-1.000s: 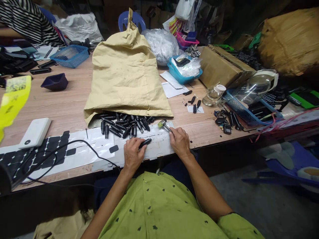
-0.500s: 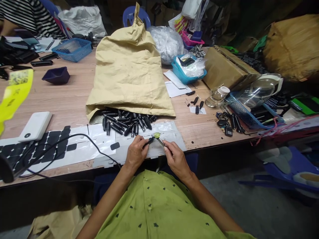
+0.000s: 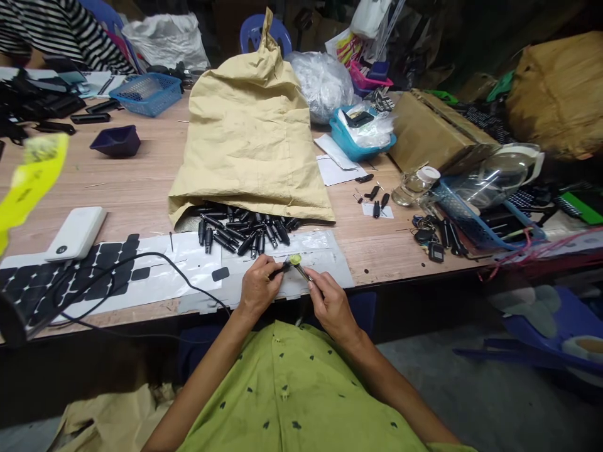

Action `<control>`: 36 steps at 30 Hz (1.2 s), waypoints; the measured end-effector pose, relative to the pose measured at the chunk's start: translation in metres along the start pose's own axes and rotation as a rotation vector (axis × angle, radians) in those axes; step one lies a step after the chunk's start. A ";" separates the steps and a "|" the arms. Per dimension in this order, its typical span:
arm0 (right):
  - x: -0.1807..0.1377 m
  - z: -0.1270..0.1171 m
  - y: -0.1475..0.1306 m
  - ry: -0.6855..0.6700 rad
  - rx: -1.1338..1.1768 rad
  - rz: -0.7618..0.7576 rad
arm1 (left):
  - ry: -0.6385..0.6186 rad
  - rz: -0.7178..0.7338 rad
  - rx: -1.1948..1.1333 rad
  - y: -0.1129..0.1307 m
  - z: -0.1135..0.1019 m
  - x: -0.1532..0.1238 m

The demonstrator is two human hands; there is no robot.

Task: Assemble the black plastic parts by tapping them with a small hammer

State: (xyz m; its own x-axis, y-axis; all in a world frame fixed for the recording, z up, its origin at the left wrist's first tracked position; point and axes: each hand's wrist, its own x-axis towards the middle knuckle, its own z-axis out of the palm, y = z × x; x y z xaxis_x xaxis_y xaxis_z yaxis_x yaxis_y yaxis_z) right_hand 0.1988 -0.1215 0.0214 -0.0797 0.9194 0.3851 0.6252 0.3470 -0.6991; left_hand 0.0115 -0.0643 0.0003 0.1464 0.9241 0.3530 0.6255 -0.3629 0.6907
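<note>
My left hand (image 3: pixel 257 287) is closed around a small black cylindrical part (image 3: pixel 283 267) at the table's front edge. Between the fingers and thumb of my right hand (image 3: pixel 333 306) is a slim metallic stick-like tool (image 3: pixel 302 271). A yellow-green blob (image 3: pixel 295 258) sits at the tool's far tip, right beside the end of the black part; whether they touch I cannot tell. Just beyond my hands, a pile of similar black cylindrical parts (image 3: pixel 245 233) spills from the mouth of a beige cloth bag (image 3: pixel 254 144).
A white power bank (image 3: pixel 78 232) and black cable (image 3: pixel 155 255) lie left, on a sheet with black stickers (image 3: pixel 108 263). Small black pieces (image 3: pixel 376 209), a glass jar (image 3: pixel 414 187) and a blue basket (image 3: pixel 490 220) are right. A person in striped sleeves (image 3: pixel 61 34) sits far left.
My view has shifted slightly, so the table things appear a little further right. The tool in my right hand has tilted slightly against the black part; both hands keep their hold.
</note>
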 end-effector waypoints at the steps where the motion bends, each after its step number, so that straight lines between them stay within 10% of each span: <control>1: 0.000 0.000 0.000 -0.002 0.002 0.008 | 0.003 -0.008 0.012 0.000 -0.001 0.000; 36: -0.001 0.002 -0.020 -0.002 0.027 -0.002 | -0.088 -0.342 -0.132 0.011 -0.009 0.015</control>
State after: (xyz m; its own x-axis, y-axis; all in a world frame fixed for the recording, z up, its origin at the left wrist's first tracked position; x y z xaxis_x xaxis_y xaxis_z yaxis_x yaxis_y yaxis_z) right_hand 0.1850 -0.1286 0.0335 -0.0822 0.9191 0.3853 0.6037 0.3536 -0.7145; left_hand 0.0138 -0.0559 0.0186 0.0152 0.9992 0.0365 0.5467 -0.0389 0.8364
